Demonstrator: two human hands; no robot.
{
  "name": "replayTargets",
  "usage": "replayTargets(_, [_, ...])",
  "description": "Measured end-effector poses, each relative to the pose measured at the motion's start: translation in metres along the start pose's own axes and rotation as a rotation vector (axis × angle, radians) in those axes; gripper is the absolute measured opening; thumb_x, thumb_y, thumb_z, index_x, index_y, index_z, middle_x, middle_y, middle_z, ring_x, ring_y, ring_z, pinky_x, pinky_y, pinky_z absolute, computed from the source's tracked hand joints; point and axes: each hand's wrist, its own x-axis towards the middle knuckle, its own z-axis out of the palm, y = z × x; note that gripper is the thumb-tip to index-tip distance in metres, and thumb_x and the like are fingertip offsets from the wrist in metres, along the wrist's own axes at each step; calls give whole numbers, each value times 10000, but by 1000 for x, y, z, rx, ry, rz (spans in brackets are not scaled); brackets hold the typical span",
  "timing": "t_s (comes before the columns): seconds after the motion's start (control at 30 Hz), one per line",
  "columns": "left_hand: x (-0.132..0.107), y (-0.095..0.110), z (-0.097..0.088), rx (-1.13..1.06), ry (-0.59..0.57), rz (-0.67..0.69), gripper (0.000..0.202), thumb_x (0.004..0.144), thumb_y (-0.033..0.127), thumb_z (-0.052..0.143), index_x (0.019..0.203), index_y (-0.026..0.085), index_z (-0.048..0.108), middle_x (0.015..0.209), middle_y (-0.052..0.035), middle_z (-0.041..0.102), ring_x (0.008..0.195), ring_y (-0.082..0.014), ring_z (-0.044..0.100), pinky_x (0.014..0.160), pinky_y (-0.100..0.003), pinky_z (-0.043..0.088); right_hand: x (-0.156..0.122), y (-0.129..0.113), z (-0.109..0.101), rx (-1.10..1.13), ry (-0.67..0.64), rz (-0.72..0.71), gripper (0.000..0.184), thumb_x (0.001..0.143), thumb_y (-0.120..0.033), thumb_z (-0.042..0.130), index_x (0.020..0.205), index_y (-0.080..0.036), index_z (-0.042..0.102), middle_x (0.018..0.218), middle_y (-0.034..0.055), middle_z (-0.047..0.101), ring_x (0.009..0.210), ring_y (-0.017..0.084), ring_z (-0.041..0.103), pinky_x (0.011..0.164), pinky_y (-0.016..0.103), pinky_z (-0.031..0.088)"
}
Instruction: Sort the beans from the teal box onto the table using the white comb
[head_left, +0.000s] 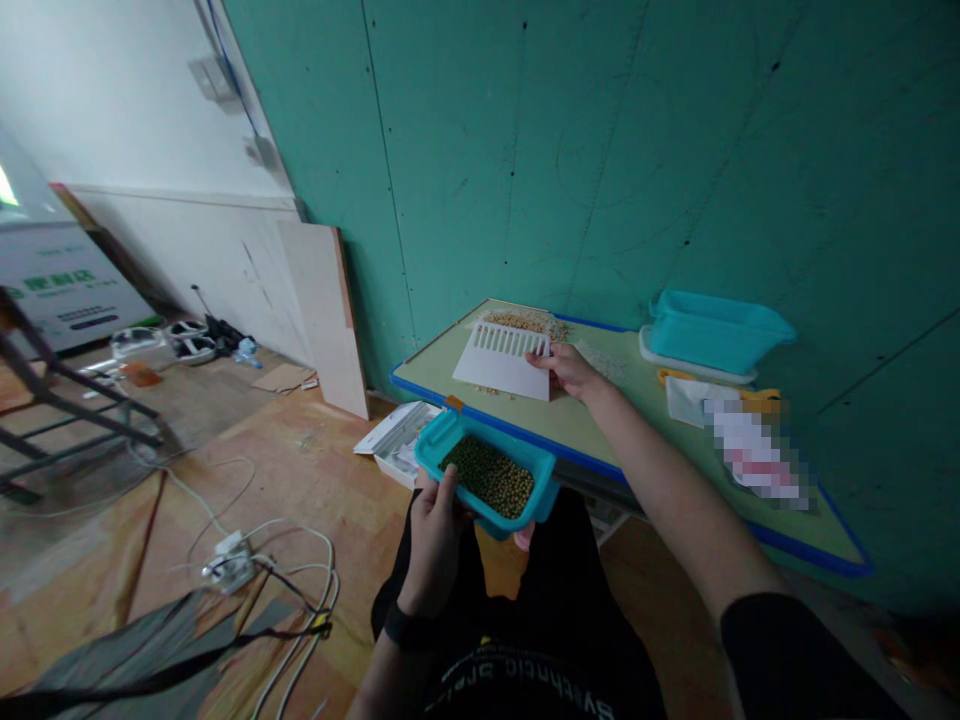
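Observation:
My left hand (437,525) grips the near-left rim of a turquoise plastic container (550,492), thumb over the edge. Inside it lie green beans (472,460) on the left and yellowish soybeans (511,487) on the right. The container is held just off the table's front edge, above my lap. My right hand (566,368) pinches the right side of a white slotted sheet (499,372) over the table. Behind the sheet is a spread of yellowish beans (517,321), and a few more beans lie at its near edge.
On the table (645,420), right of my hand, a second turquoise container (720,335) stands on a white lid, with a cloth (686,400) nearby. A white box (397,455) sits below the left edge. Cables and a power strip (231,562) lie on the floor.

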Motion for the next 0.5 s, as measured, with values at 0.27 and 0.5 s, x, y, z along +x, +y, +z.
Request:
replayTargets(0.27, [2,-3,-2,-4,-18,9,405,798,558,771,768,182,622,615,48,507,518,-97,417,489,-216,375,-1,0,2,10,14,-1,128,845,-197,749,914,-178,643,762,11,717,602,145,647,572,269,560])
replayTargets(0.5, [3,-5,-3,-45,-30,0,370,801,518,788,879,175,673,679,35,572,546,-103,453,521,-221,410,2,3,3,-10,-36,-8,151,829,-233,768,910,-170,659,767,26,731,626,161,656,616,293,566])
